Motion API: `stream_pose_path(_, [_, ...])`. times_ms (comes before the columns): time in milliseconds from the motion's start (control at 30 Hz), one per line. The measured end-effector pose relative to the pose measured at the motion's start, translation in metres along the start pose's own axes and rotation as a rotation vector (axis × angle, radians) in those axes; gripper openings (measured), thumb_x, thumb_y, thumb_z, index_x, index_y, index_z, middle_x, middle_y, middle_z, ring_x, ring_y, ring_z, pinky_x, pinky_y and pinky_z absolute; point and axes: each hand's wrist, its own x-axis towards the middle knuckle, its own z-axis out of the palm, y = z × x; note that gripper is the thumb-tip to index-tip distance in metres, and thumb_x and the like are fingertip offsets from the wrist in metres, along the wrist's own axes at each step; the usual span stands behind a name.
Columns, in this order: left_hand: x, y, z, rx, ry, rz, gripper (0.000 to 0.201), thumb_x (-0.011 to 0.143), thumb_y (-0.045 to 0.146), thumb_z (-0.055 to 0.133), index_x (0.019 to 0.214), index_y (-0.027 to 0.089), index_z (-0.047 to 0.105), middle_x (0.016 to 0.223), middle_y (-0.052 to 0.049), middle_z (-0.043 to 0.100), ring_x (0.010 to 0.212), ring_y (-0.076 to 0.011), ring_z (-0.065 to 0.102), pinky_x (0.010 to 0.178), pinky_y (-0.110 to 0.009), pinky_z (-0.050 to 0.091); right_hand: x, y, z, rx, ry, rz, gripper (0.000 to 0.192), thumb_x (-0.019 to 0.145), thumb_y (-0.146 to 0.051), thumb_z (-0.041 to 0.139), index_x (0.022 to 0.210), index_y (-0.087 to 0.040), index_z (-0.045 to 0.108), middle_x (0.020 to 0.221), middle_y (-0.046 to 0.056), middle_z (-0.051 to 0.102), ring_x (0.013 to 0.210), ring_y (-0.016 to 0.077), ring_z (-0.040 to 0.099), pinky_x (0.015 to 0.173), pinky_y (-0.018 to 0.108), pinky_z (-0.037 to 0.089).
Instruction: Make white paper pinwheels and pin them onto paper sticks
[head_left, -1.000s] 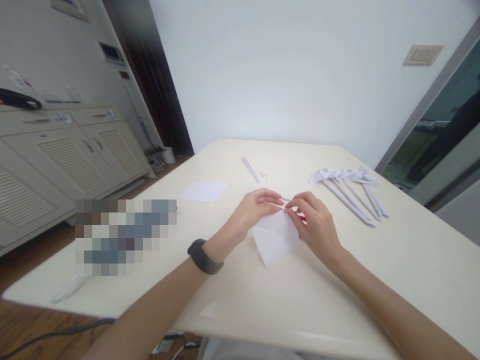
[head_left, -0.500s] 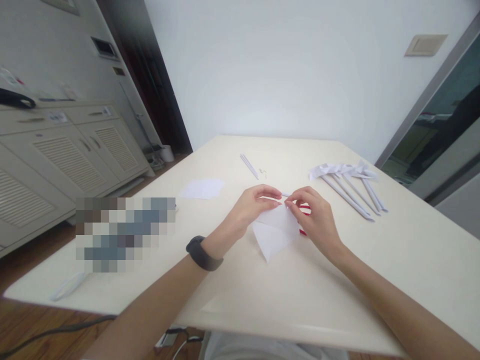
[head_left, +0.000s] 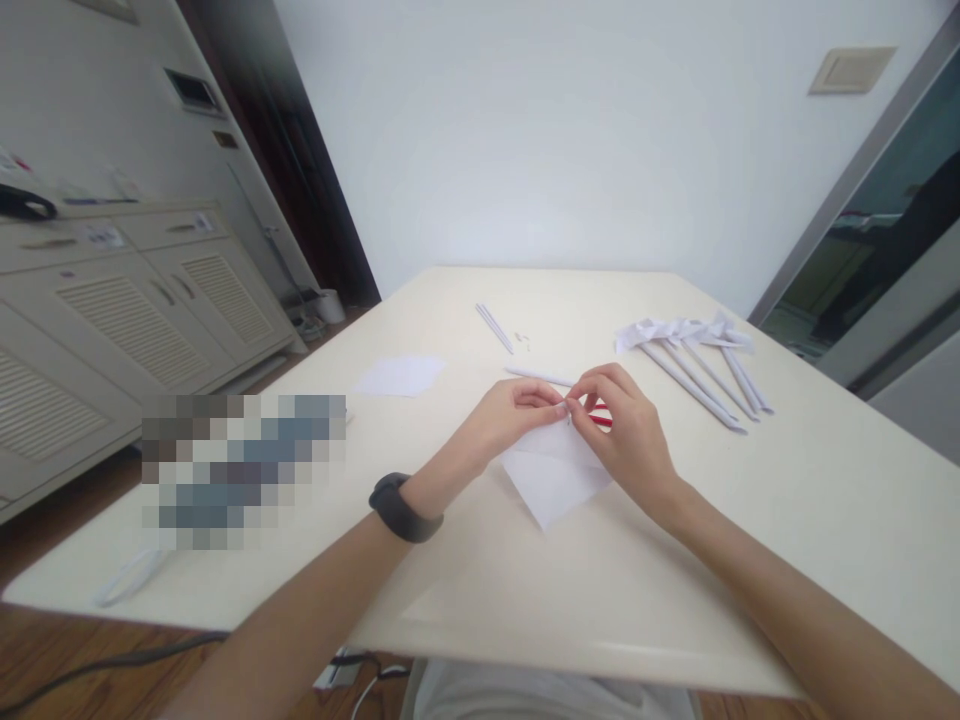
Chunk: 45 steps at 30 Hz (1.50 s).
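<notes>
A folded white paper sheet (head_left: 553, 480) lies on the cream table (head_left: 825, 500) in front of me, its point towards me. My left hand (head_left: 510, 420) and my right hand (head_left: 626, 430) both pinch its far corner, fingertips almost touching. A red-handled object (head_left: 600, 420) shows partly under my right hand. A thin white paper roll (head_left: 536, 376) lies just beyond my fingers. A dark band is on my left wrist.
Several rolled white paper sticks with folded tops (head_left: 694, 355) lie at the right rear. A flat white sheet (head_left: 401, 375) lies to the left, thin white strips (head_left: 495, 327) farther back. A pixelated patch covers the table's left part. A cabinet (head_left: 112, 300) stands at left.
My fingertips have drawn closer together on the paper's far corner. The thin paper roll beyond my left fingers is uncovered. The view tilted slightly down.
</notes>
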Motion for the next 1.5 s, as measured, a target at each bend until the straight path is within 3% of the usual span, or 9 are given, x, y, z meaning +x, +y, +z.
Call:
stream_pose_path(500, [-0.0005,-0.0012,0.0028,0.07,0.085,0.149,0.02,0.076,0.036,0.058,0.077,0.017,0.064,0.078,-0.002,0.064,0.072,-0.0148,0.058,0.064,-0.026,0.04,-0.0007,0.0002,-0.0012,-0.044,-0.014,-0.051,0.006,0.085,-0.019,0.049,0.087,-0.019,0.054,0.093,0.004,0.054,0.07,0.0125,0.052,0.067,0.029,0.047])
stream_pose_path(967, [-0.0007,0.0028,0.0028,0.055,0.091,0.105,0.02,0.077,0.036,0.057,0.077,0.017,0.063,0.081,-0.003,0.064,0.074,-0.0157,0.057,0.063,-0.024,0.04,-0.0009,-0.0001,-0.0016,-0.048,0.012,-0.076,0.008,0.086,-0.019,0.048,0.089,-0.02,0.056,0.093,0.005,0.055,0.069,0.0129,0.053,0.067,0.03,0.047])
stream_pose_path(1500, [-0.0014,-0.0015,0.0015,-0.064,0.106,0.075,0.028,0.075,0.042,0.059,0.084,0.017,0.066,0.088,-0.005,0.066,0.08,-0.0178,0.058,0.068,-0.026,0.041,-0.0009,0.0037,-0.0011,-0.235,0.028,-0.244,0.016,0.089,-0.019,0.044,0.097,-0.021,0.058,0.094,0.006,0.058,0.082,0.0166,0.055,0.072,0.032,0.042])
